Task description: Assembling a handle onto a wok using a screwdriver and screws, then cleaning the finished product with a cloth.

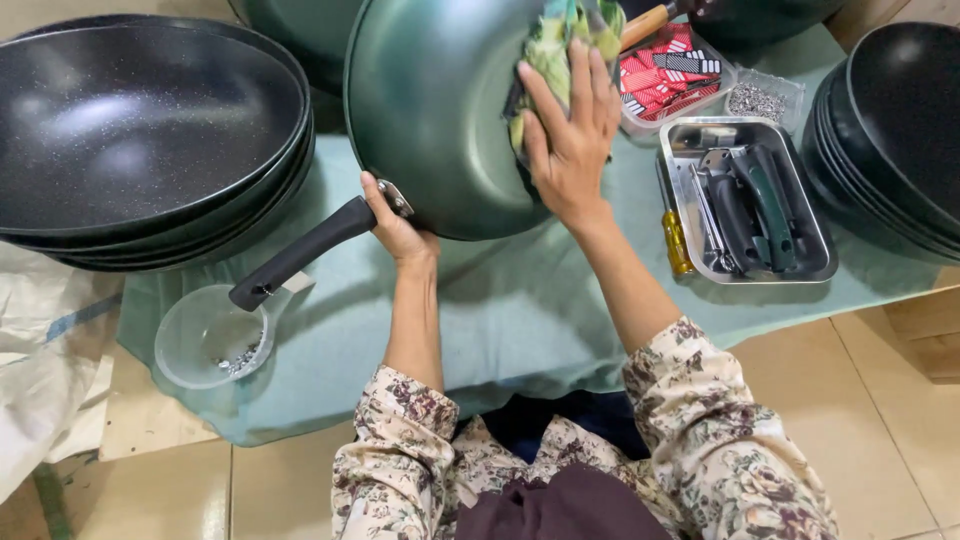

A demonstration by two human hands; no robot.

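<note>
While the head camera is looking down over a pale green cloth-covered table [520, 330], the person is tilting a dark green wok [440, 110] up on its edge, its outer side facing the camera. The left hand [395, 225] is curling closed around the root of the wok's black handle [300, 255], right by the metal bracket. The right hand [570, 130] is lying flat with its fingers spread, pressing a green patterned rag [560, 40] against the wok's outer wall.

To the left, a stack of black speckled woks [140, 130] is sitting on the table, and a clear plastic bowl [205, 340] holding a few small metal bits is resting just below the handle's end. To the right, a steel tray [750, 205] is holding dark handles, with a yellow-handled screwdriver [677, 240] lying beside it. Behind the tray, a clear tub of red and black pieces [670, 75] is standing, and another stack of dark pans [895, 130] is filling the right edge.
</note>
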